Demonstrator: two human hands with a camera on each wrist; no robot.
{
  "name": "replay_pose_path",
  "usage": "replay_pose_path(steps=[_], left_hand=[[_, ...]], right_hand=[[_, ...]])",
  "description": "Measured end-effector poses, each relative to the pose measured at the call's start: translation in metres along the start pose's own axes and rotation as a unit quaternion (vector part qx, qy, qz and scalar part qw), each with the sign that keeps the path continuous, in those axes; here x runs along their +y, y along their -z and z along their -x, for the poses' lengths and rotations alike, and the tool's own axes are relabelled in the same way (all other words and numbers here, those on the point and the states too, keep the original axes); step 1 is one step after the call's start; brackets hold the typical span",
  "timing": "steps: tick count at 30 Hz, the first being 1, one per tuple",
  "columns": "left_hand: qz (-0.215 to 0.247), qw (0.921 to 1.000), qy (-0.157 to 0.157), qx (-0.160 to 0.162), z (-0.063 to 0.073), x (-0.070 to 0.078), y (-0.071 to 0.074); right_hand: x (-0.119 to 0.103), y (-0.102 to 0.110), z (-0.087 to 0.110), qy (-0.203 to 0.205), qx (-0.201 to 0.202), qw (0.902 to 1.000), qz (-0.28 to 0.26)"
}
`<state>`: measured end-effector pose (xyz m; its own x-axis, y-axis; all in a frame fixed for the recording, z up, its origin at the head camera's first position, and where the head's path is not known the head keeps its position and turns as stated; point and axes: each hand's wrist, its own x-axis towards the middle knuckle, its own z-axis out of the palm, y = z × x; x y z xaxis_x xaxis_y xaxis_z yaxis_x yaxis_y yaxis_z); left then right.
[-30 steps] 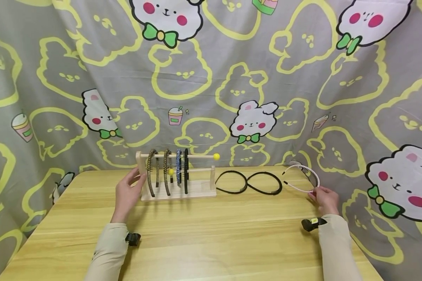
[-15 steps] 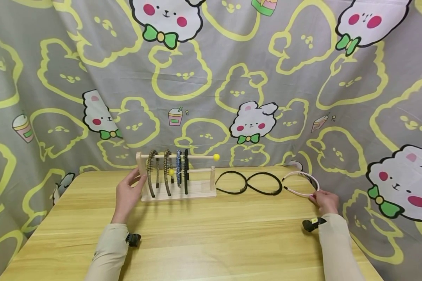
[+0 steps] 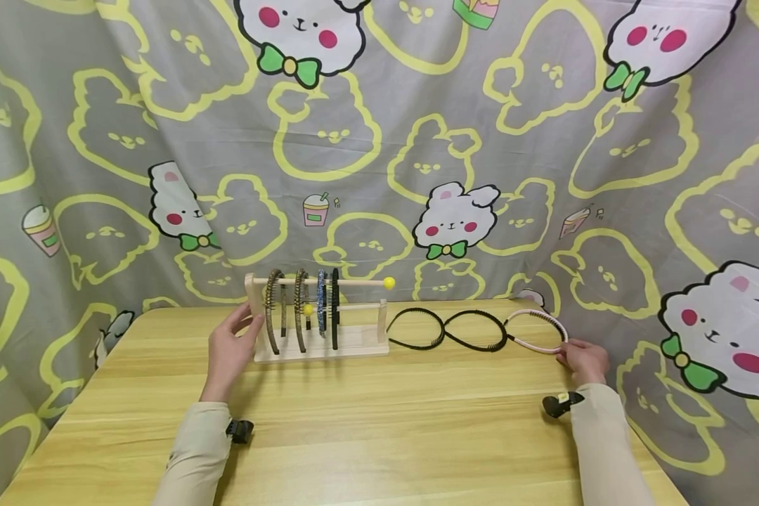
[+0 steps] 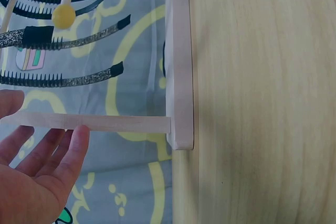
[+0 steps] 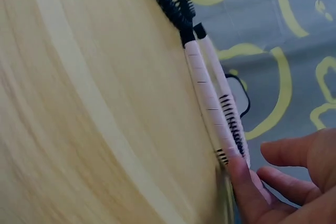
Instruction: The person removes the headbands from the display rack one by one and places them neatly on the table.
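At the left end of the wooden headband rack, my left hand grips the upright between thumb and fingers, as the left wrist view shows. Two glittery brown headbands, a blue one and a black one hang on its upper rod. My right hand holds the curved end of a pale pink toothed headband lying on the table. In the right wrist view the thumb touches the band, while one fingertip stands apart from it. Its black-tipped ends meet a black headband.
A further black headband lies between the rack and the other black one, making a row along the table's back. Yellow balls cap the rack's rods. A grey patterned curtain hangs behind and at both sides.
My right hand has lowered the pink headband flat onto the table and moved it left until its ends meet the neighbouring black headband. My left hand has stayed on the rack.
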<state>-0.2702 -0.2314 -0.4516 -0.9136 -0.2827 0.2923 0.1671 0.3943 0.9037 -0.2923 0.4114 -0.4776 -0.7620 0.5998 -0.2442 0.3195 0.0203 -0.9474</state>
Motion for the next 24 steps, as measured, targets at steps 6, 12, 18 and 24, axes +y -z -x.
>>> replay_pose_path(steps=[6, 12, 18, 24], left_hand=[[-0.001, 1.0, 0.002, -0.003, 0.0, 0.0, 0.0], [0.0, 1.0, 0.005, -0.005, 0.0, 0.001, 0.0], [0.001, 1.0, -0.001, 0.0, 0.0, 0.002, 0.0], [0.001, 1.0, 0.001, -0.001, 0.0, 0.002, 0.001]], right_hand=[[-0.018, -0.009, 0.016, 0.059, -0.021, 0.9976, 0.028], [-0.049, -0.032, 0.044, 0.128, -0.038, 0.9905, 0.033], [-0.08, -0.058, 0.082, 0.19, -0.078, 0.9783, 0.03], [-0.1, -0.095, 0.126, 0.239, -0.122, 0.9633, 0.013]])
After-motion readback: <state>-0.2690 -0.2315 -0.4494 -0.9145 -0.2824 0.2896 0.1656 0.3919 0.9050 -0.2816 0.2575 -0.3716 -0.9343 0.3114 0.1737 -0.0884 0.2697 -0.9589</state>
